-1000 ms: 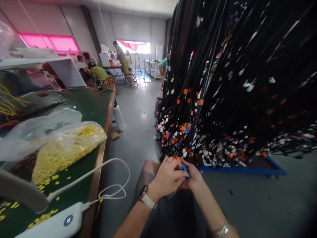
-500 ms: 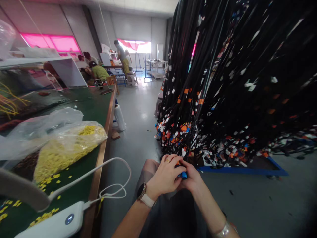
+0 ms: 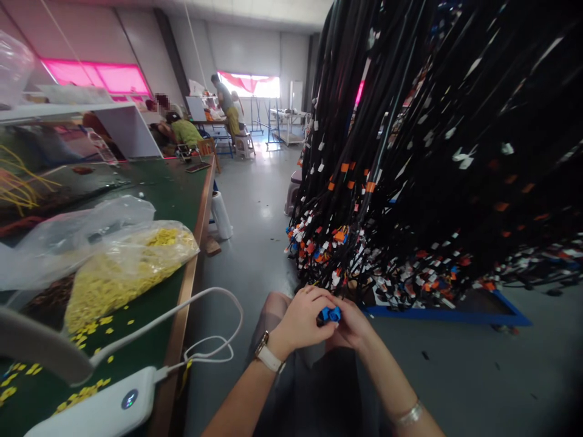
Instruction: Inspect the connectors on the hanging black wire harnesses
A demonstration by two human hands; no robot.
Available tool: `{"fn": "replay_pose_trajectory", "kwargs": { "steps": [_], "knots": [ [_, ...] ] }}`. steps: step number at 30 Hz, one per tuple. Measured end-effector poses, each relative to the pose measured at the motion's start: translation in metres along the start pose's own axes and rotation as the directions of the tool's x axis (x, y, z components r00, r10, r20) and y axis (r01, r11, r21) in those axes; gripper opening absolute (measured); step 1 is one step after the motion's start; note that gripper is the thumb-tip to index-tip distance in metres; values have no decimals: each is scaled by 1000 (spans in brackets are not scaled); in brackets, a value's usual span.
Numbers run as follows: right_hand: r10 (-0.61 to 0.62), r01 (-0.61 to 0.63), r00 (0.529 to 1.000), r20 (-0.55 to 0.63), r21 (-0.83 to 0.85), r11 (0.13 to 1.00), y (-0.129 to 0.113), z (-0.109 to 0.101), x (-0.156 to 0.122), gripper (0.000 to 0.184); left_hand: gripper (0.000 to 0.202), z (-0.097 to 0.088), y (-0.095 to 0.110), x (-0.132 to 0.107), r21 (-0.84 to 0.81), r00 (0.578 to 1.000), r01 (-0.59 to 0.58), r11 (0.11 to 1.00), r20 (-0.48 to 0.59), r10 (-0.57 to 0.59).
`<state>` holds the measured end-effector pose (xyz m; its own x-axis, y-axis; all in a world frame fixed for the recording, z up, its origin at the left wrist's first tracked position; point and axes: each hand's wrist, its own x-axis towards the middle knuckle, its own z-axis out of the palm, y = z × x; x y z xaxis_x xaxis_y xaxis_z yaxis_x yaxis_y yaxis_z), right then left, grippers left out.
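Just above my lap, my left hand curls its fingers and thumb round a small blue connector with a dark part beside it. My right hand closes on the same piece from the other side; its fingertips are mostly hidden. A thin yellow wire shows near the left knuckles. Beyond both hands hangs a thick curtain of black wire harnesses, ending in white, orange, red and blue connectors close to my fingers.
At the left, a green workbench carries a clear bag of yellow pieces, scattered yellow bits and a white power bank with a looped cable. A blue rack base stands under the harnesses. Several people work farther back.
The blue connector has turned and risen slightly between my hands, showing more of its end. My left fingers and thumb have shifted round it. The view has moved a little.
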<state>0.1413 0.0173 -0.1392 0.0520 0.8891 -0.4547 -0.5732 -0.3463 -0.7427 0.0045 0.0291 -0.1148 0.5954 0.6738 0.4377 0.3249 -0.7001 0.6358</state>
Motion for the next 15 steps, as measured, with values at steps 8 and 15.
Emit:
{"fn": "replay_pose_trajectory", "kwargs": {
  "steps": [8, 15],
  "knots": [
    [12, -16, 998, -57, -58, 998, -6, -6, 7, 8, 30, -20, 11, 4, -88, 993, 65, 994, 101, -56],
    [81, -84, 995, -59, -62, 995, -10, -13, 12, 4, 22, -67, 60, -4, 130, 936, 30, 991, 345, -74]
  ]
}}
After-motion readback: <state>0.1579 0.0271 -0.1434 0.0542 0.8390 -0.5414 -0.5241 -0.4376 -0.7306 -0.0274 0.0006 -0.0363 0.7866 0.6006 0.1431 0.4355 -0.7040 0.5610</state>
